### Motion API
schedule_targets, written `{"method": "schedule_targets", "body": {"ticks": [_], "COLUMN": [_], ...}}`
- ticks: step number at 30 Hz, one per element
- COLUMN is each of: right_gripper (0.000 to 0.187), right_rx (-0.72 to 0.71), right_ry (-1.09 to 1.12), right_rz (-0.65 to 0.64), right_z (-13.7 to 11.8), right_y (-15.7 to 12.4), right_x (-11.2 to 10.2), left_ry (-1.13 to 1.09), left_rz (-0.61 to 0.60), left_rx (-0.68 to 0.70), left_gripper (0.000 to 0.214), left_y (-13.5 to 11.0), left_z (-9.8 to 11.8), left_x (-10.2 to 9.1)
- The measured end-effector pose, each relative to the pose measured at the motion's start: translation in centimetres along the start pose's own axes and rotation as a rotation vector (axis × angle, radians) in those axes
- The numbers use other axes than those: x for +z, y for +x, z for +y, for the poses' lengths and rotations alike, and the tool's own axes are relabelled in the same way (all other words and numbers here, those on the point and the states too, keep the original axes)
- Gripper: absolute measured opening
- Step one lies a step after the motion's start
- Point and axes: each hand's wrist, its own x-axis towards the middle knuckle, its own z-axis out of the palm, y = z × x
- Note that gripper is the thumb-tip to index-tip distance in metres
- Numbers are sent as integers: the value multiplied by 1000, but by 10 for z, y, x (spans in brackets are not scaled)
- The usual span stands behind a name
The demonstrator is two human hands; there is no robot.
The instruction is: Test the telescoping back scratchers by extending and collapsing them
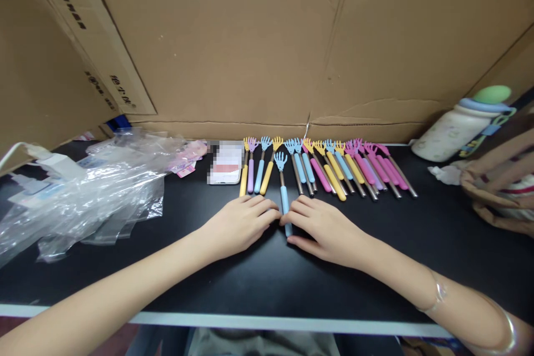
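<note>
- We find the blue scratcher (283,192) lying alone on the bench (258,278), just in front of the row of scratchers (329,167) that runs along the far edge.
- Long axis: far to near. The claw head points to the far edge and the handle end points back toward us.
- Left hand (240,223): lies flat and palm down, with the fingers stretched out. Its tips meet the handle from the left and nothing is gripped.
- Right hand (327,228): also flat and spread. Its fingertips meet the same handle from the right, with the thumb lying near the handle's near end. We see no closed grip.
- The handle lies between the two sets of fingertips, and both hands are equally near it.
- Loose plastic bags (83,194) lie toward the left edge and a bottle (459,128) lies at the far right corner. Both are well apart from the hands.
</note>
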Motion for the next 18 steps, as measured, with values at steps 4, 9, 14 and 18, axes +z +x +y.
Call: {"method": "schedule_targets", "body": {"ticks": [4,9,14,18], "right_gripper": [21,21,20,21], "right_rx": [15,66,88,99], "right_ry": [-20,-44,-89,-139], "right_rz": [17,67,107,135], "right_z": [0,4,8,12], "right_y": [0,0,1,3], "right_x": [0,3,4,5], "left_ry": [-6,42,22,25], "left_rz": [52,129,100,93], "left_rx": [-46,-149,-190,-175], "left_gripper": [20,26,29,28], "left_y": [0,-1,-2,-1], "left_z": [-6,-23,-29,-27], "left_x": [-2,3,8,9]}}
